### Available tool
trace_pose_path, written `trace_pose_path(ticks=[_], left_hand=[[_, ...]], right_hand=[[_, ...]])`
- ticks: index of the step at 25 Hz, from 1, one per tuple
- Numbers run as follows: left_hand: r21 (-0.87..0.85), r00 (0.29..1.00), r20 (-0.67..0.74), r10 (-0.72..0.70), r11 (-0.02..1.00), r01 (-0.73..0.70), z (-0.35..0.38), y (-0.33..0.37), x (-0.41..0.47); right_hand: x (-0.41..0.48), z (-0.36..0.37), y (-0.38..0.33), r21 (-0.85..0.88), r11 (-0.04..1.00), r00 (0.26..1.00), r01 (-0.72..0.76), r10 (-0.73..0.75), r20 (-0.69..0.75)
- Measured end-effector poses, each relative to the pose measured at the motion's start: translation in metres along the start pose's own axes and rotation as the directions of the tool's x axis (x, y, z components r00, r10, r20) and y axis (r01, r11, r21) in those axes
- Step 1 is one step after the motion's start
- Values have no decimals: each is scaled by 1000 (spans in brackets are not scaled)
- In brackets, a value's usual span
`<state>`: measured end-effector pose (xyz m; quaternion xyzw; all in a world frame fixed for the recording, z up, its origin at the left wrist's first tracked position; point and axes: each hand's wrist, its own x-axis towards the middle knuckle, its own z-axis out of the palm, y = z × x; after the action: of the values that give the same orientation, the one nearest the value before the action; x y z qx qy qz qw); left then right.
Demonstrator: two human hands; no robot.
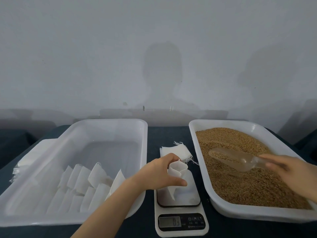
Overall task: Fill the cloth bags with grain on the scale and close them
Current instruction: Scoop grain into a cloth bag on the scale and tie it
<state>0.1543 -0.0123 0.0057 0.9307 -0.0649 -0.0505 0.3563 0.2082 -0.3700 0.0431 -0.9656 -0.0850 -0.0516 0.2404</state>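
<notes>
My left hand holds a small white cloth bag upright on the platform of the white scale, with the bag's mouth open. My right hand grips the handle of a clear plastic scoop loaded with brown grain. The scoop hovers just above the grain in the white tray on the right. A small stack of flat empty bags lies on the dark table behind the scale.
A large translucent tray on the left holds several white cloth bags lined up in rows at its near end. A stack of plastic sheets lies beyond its left rim. A grey wall stands behind the table.
</notes>
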Motion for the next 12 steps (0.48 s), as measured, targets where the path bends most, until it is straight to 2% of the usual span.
trace_pose_path(ticks=[4, 7, 12], left_hand=[[4, 1000, -3, 8, 1000, -8, 0, 0, 0], [2, 1000, 3, 7, 1000, -7, 0, 0, 0], [-1, 1000, 14, 4, 1000, -4, 1, -1, 2]], right_hand=[[-5, -14, -33, 9, 994, 994, 110, -110, -3], [-7, -22, -64, 15, 977, 976, 214, -214, 48], [-6, -24, -96, -133, 954, 962, 268, -258, 88]])
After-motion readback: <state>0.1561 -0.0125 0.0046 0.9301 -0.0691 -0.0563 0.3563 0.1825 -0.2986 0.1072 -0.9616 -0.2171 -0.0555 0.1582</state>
